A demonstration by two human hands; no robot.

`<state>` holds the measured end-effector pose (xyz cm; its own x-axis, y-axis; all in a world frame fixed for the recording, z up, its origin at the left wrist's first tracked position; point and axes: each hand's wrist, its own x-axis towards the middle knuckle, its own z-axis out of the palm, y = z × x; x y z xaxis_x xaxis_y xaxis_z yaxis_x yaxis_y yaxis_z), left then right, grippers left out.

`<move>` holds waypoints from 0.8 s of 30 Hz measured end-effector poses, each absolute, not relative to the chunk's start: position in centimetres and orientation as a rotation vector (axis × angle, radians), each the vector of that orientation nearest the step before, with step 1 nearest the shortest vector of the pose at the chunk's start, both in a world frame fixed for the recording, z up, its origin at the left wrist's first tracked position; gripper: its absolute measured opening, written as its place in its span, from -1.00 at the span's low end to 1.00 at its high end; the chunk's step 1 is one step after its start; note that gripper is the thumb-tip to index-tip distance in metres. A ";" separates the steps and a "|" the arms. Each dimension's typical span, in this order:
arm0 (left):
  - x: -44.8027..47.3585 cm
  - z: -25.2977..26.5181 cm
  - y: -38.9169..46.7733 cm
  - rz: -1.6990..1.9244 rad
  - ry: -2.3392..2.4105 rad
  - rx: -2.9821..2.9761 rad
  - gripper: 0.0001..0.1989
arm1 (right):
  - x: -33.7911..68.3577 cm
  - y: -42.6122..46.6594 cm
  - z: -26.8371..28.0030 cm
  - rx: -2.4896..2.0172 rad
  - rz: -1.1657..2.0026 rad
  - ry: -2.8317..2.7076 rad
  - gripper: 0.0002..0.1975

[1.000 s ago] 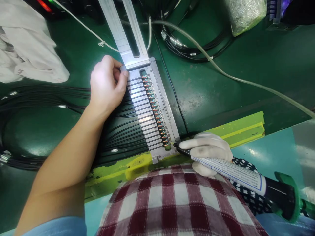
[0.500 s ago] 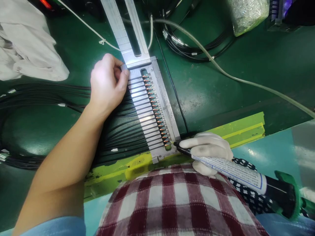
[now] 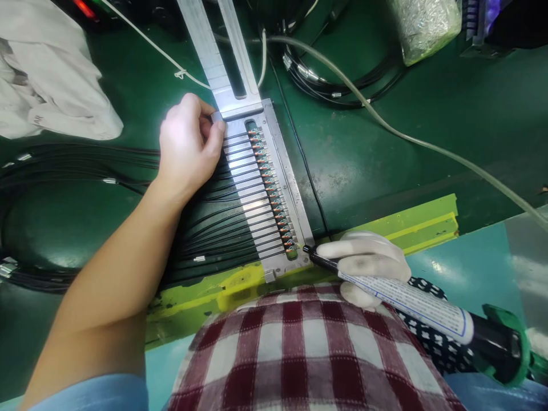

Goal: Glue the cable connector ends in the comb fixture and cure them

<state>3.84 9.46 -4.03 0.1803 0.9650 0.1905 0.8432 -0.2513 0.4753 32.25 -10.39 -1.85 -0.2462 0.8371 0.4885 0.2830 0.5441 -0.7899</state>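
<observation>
Metal fixture [image 3: 291, 200] lies between the two hands' fingers. One row of cable ends [image 3: 280, 208] in its slot: well over ten, packed too tight to count surely. Left hand [image 3: 186, 142], bare: thumb and fingers pinched narrow on the fixture's upper-left corner, undersides hidden. Right hand [image 3: 372, 262], white-gloved: fingers closed round one dispensing tube [image 3: 411, 302]; its black nozzle [image 3: 325, 261] points past the fingertips to the lowest cable ends, contact unclear. Black cables [image 3: 128, 153] run left, under the left wrist. Well beyond the gloved fingers: one pale hose [image 3: 398, 134], one wrapped bundle [image 3: 428, 28]. White cloth [image 3: 72, 85] beyond the left fingers, leftward. Surface: green tabletop [image 3: 351, 165]; yellow-green strip [image 3: 244, 288] along its near edge, nearer the body than the left fingers. Teal floor [image 3: 479, 245] right of the glove.
</observation>
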 end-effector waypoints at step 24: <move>3.8 -4.1 9.5 0.681 1.726 2.190 -0.88 | 31.2 -10.8 -2.1 -0.968 0.658 -1.716 -0.91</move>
<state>3.77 9.49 -4.09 0.1794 0.9644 0.1945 0.8374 -0.2534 0.4843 31.23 -10.76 -2.10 -0.1626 0.8488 0.5031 0.2950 0.5284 -0.7961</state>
